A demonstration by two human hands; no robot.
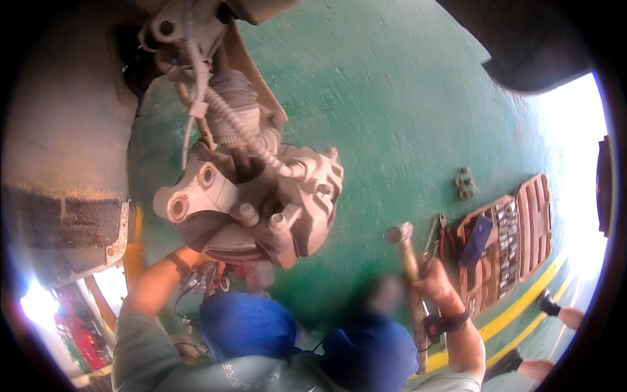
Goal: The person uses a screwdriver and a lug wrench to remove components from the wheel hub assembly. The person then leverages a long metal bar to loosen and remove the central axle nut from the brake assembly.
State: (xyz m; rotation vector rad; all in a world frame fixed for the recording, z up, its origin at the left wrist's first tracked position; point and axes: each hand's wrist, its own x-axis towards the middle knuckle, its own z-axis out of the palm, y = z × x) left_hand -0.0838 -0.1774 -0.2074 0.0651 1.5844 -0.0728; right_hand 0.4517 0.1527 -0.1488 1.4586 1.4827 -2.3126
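Observation:
A dusty steering knuckle (199, 186) hangs at centre left, with a brake caliper (310, 173) and a brake disc (215, 251) on it. A drive shaft with a ribbed rubber boot (234, 91) runs up from it. My left hand (189, 256) is at the disc's lower left edge, its fingers mostly hidden behind the disc. In my right hand (436, 282) a hammer (400, 233) is gripped by its wooden handle, head up, to the right of the knuckle and apart from it.
An open socket case (535, 222) lies on the green floor (392, 124) at right, with a dark blue object (477, 242) on it. Pliers (447, 236) lie beside it, several nuts (465, 184) beyond. Car bodywork (72, 144) stands left. Another person's shoe (547, 303) shows lower right.

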